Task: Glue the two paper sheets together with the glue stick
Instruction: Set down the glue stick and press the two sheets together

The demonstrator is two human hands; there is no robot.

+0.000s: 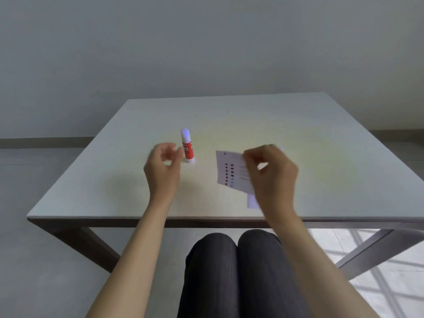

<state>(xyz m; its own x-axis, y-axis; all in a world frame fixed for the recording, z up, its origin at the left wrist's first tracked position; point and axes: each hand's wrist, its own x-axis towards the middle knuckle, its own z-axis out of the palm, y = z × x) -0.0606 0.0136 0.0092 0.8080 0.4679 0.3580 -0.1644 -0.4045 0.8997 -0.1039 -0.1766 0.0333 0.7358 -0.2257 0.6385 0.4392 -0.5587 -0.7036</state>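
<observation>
A red glue stick (187,146) with a white cap stands upright on the white table (229,120), near its middle. My left hand (163,167) hovers just left of it with curled, parted fingers, holding nothing. My right hand (271,171) pinches the top edge of a printed paper sheet (231,172) and lifts it off the table. A second, plain sheet (252,200) lies flat below my right hand, mostly hidden by it. Both hands are blurred.
The table's front edge (206,218) runs just before my knees (236,260). A plain wall stands behind the table, and dark table legs slant down at both sides.
</observation>
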